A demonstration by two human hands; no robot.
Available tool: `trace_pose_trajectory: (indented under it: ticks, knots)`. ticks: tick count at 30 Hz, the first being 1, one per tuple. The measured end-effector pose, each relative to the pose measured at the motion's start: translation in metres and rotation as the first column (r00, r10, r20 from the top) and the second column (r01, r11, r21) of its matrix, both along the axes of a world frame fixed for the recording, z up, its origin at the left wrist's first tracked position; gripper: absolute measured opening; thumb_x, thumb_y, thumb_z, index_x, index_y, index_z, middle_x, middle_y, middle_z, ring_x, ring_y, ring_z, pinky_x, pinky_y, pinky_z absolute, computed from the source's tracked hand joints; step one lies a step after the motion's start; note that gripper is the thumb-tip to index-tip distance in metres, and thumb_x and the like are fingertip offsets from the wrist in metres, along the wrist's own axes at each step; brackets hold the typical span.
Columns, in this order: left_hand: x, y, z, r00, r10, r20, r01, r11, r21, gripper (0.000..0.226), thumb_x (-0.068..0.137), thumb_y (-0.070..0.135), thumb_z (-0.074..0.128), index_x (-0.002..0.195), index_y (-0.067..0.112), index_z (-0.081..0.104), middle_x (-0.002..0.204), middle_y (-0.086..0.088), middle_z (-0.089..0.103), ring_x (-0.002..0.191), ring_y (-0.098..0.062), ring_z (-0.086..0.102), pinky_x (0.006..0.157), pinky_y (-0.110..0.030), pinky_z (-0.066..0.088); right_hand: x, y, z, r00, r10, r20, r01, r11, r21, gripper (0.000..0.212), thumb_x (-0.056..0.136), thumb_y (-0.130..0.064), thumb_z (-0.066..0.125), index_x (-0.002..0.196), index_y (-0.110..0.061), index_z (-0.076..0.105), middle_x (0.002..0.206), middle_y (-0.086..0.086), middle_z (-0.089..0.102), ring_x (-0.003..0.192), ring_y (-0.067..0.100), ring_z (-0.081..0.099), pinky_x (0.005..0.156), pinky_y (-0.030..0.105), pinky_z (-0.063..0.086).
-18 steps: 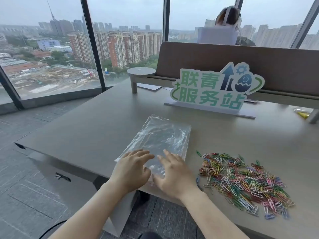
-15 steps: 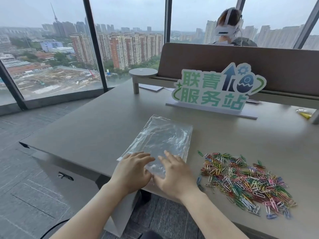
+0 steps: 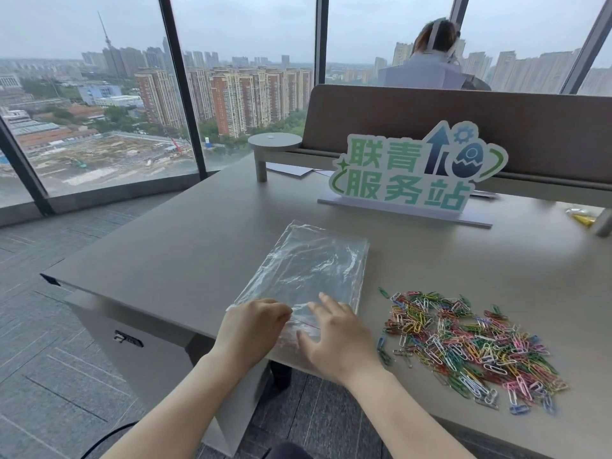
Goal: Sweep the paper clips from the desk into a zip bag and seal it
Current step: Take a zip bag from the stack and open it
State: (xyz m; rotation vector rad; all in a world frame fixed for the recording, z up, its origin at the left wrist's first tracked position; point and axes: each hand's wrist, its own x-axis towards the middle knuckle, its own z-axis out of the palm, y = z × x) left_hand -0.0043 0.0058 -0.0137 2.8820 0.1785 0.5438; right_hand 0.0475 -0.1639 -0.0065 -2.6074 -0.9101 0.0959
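A: Hands?
B: Left hand point(image 3: 253, 329) at the near edge of the zip bag point(image 3: 308, 270), fingers curled onto the plastic; looks like a pinch, not certain. Right hand point(image 3: 334, 339) lies on the bag's mouth, fingers fairly straight, gripping nothing.
A: Bag?
B: Flat on the desk point(image 3: 172, 246), near end at the desk's edge.
A: Clips?
B: Paper clips point(image 3: 470, 346) heaped just right of the bag. Green sign point(image 3: 417, 170) stands behind.
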Motion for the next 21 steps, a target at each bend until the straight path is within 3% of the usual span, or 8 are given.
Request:
trace_pose_trajectory:
  ticks: [5,9,12,16,19,21]
  knots:
    - [0.002,-0.005,0.012,0.996,0.012,0.084,-0.013,1.0,0.015,0.017,0.083,0.031,0.061,0.072,0.024,0.072,0.067,0.007,0.069,0.055,-0.018,0.066,0.044,-0.031,0.052,0.002,0.0,0.002,0.998,-0.064,0.005,0.064,0.995,0.077,0.061,0.095,-0.061,0.033,0.145,-0.026,0.037,0.155,-0.003,0.033,0.141,0.017,0.03,0.11,0.036,0.031]
    - [0.004,-0.011,0.024,0.986,0.025,0.163,-0.023,1.0,-0.015,0.012,0.085,0.018,0.067,0.073,0.019,0.07,0.066,0.004,0.067,0.051,-0.022,0.062,0.042,-0.033,0.052,0.006,-0.002,0.002,0.987,-0.152,0.054,0.14,0.973,0.184,0.053,0.095,-0.045,0.044,0.144,-0.028,0.035,0.151,-0.007,0.036,0.136,0.016,0.033,0.105,0.034,0.038]
    - [0.007,-0.014,0.033,0.971,0.039,0.234,-0.021,0.997,-0.079,0.008,0.085,0.009,0.067,0.083,0.015,0.071,0.077,0.002,0.07,0.057,-0.029,0.066,0.048,-0.037,0.054,0.008,-0.006,0.002,0.977,-0.207,0.05,0.185,0.94,0.286,0.062,0.091,-0.035,0.05,0.147,-0.029,0.025,0.151,-0.008,0.035,0.134,0.015,0.035,0.1,0.037,0.046]
    - [0.01,-0.017,0.048,0.959,0.038,0.282,-0.003,0.992,-0.123,0.025,0.083,-0.005,0.059,0.099,0.011,0.07,0.096,-0.003,0.072,0.071,-0.035,0.07,0.058,-0.042,0.057,0.007,-0.012,0.006,0.963,-0.262,0.056,0.224,0.903,0.367,0.072,0.088,-0.034,0.057,0.148,-0.032,0.018,0.143,-0.007,0.043,0.123,0.015,0.046,0.096,0.035,0.048]
    - [0.011,-0.017,0.062,0.944,0.038,0.327,-0.001,0.994,-0.112,0.027,0.081,-0.01,0.059,0.099,0.008,0.07,0.094,-0.007,0.071,0.069,-0.038,0.069,0.056,-0.043,0.057,0.007,-0.017,0.009,0.949,-0.302,0.086,0.246,0.885,0.395,0.07,0.087,-0.034,0.061,0.146,-0.03,0.024,0.108,-0.009,0.059,0.099,0.015,0.056,0.091,0.039,0.048]
    - [0.01,-0.016,0.072,0.935,0.036,0.354,-0.001,0.995,-0.099,0.028,0.08,-0.011,0.06,0.099,0.007,0.07,0.095,-0.009,0.072,0.07,-0.038,0.069,0.057,-0.043,0.057,0.008,-0.022,0.011,0.945,-0.316,0.09,0.254,0.876,0.41,0.066,0.085,-0.022,0.063,0.143,-0.028,0.032,0.076,-0.013,0.057,0.074,0.012,0.058,0.08,0.042,0.052]
